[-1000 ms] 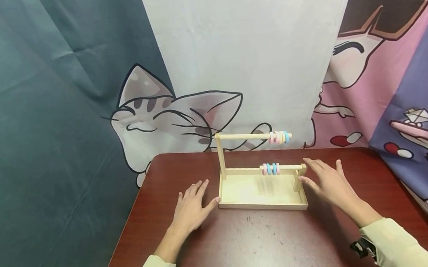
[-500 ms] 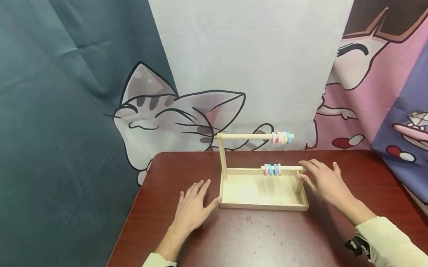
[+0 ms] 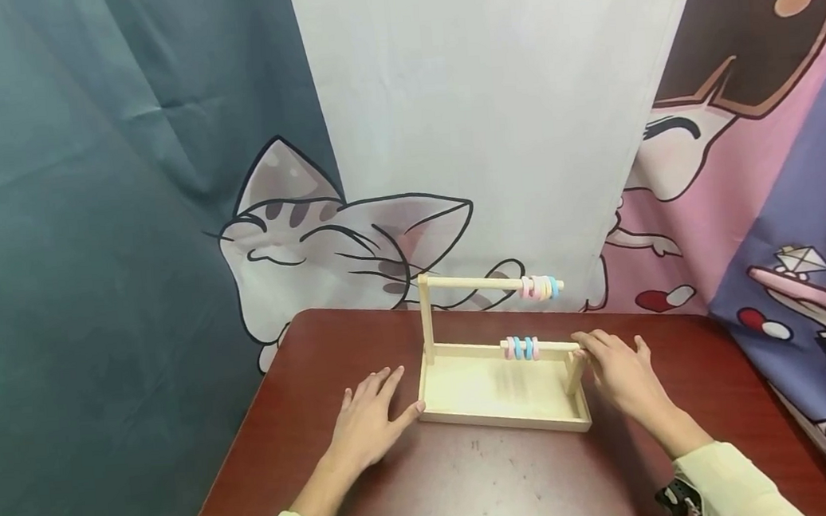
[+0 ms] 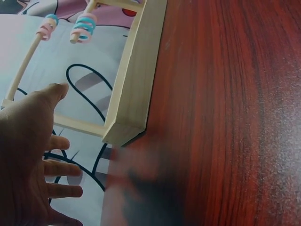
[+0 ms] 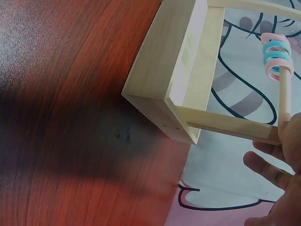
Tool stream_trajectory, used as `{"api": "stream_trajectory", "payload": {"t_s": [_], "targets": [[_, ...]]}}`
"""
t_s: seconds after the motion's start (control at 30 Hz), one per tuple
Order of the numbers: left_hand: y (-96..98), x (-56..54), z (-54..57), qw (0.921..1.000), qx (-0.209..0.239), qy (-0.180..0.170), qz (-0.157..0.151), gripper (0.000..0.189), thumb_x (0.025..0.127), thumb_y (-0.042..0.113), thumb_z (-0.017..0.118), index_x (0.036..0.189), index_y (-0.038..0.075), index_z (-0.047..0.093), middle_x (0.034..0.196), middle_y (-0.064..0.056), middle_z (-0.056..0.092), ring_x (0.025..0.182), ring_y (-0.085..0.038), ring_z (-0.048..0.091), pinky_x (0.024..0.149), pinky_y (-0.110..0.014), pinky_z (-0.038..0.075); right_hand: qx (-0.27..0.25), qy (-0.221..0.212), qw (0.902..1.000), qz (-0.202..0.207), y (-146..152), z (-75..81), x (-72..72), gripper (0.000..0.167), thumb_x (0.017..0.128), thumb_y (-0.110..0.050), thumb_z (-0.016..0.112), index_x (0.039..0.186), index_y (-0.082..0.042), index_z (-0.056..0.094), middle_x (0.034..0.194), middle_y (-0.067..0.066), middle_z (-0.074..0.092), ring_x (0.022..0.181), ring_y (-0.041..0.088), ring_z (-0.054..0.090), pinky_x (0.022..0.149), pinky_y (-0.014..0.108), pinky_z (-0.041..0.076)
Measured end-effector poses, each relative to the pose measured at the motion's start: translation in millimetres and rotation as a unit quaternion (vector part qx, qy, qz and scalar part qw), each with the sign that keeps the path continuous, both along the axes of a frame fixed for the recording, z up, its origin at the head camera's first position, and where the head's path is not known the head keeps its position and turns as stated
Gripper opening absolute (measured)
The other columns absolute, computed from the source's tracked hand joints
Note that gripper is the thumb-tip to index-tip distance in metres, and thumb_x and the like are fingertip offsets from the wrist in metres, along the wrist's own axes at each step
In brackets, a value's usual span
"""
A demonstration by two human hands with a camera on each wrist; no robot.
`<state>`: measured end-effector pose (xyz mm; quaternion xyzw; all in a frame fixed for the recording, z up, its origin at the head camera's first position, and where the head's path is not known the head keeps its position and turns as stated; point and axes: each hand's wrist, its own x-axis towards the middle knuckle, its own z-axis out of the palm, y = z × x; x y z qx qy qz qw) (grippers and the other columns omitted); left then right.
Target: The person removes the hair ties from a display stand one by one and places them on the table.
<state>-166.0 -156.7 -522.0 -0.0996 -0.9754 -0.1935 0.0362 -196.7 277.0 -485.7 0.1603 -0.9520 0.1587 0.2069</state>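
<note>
A pale wooden rack with a shallow tray base (image 3: 465, 382) stands on the table between my hands. Its upper rod (image 3: 472, 283) runs right from a tall left post and bears several pink, cream and blue rings (image 3: 539, 287), like small hair ties. The lower rod (image 3: 554, 347) points left from a short right post (image 5: 230, 126), with pink and blue rings (image 5: 276, 56) near its free end. My left hand (image 3: 365, 425) lies spread, thumb at the tray's near left corner. The right hand (image 3: 626, 379) has its fingertips at the short post's top, covering it in the head view.
The dark red wooden table (image 3: 501, 492) extends around the rack, with its left edge beyond my left hand. Behind it hangs a cartoon-printed curtain (image 3: 389, 116) with a cat and other figures. Shirt cuffs and dark wrist straps show at both wrists.
My right hand has moved left until its fingers overlap the short post's top. The left hand stays by the tray corner. The head view has tilted up slightly; rack and rings look unchanged.
</note>
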Motion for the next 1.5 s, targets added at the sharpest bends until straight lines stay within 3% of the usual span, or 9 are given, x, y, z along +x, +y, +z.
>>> {"api": "stream_trajectory", "payload": {"t_s": [0.47,0.9,1.5], "targets": [[10.2,-0.2,1.3,0.9993,0.019,0.010,-0.029,0.081,0.105,0.076,0.052,0.167,0.022,0.049,0.168,-0.015,0.053,0.156,-0.040,0.051,0.126,-0.068,0.040,0.001,0.015,0.9999,0.002,0,-3.9,3.6,0.028,0.101,-0.002,0.075,0.128,-0.008,0.076,0.112,0.014,0.079,0.105,0.043,0.075,0.100,0.094,0.035],[26.7,-10.9,14.0,0.9975,0.040,0.024,-0.053,0.077,0.108,0.069,0.054,0.166,0.019,0.050,0.166,-0.015,0.055,0.152,-0.040,0.055,0.122,-0.064,0.046,0.009,0.007,0.9999,-0.001,4,3.4,-4.8,0.028,0.102,-0.004,0.073,0.130,-0.009,0.075,0.114,0.016,0.079,0.108,0.046,0.073,0.101,0.094,0.034],[58.0,-24.6,9.6,0.9948,0.048,0.005,-0.090,0.077,0.108,0.069,0.055,0.167,0.021,0.049,0.166,-0.009,0.056,0.150,-0.034,0.058,0.113,-0.059,0.056,0.002,0.014,0.9999,0.002,4,1.3,-4.8,0.026,0.101,-0.006,0.074,0.127,-0.010,0.077,0.113,0.016,0.080,0.107,0.047,0.072,0.101,0.094,0.034]]}}
